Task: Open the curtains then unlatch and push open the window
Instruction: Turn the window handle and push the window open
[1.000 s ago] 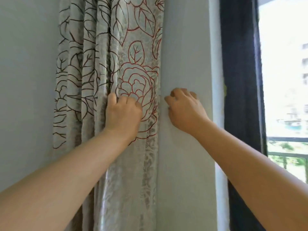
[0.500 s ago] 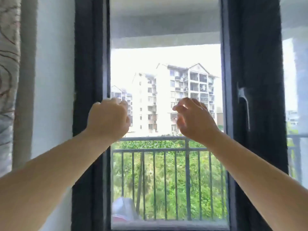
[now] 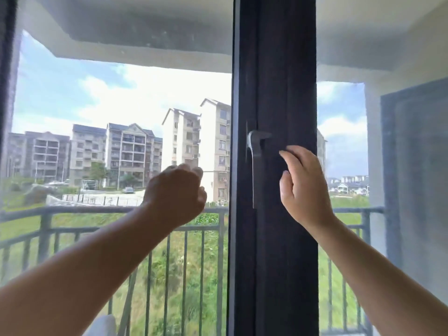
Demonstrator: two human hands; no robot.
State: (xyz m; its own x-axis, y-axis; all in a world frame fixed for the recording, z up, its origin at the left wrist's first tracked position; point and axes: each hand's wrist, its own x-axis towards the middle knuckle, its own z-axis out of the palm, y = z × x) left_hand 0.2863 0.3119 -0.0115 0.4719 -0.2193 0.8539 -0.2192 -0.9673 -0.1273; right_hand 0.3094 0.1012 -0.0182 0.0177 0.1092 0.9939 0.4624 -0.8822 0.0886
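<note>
Window frame (image 3: 286, 69): right hand (image 3: 304, 187) open beside handle (image 3: 255, 166).

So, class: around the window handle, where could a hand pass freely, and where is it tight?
Free: the bare dark frame above the window handle, and below its tip down the post. Also the glass between the left hand and the frame edge. Tight: right of the handle, where the open right hand hovers close beside the lever, apparently not touching.
</note>
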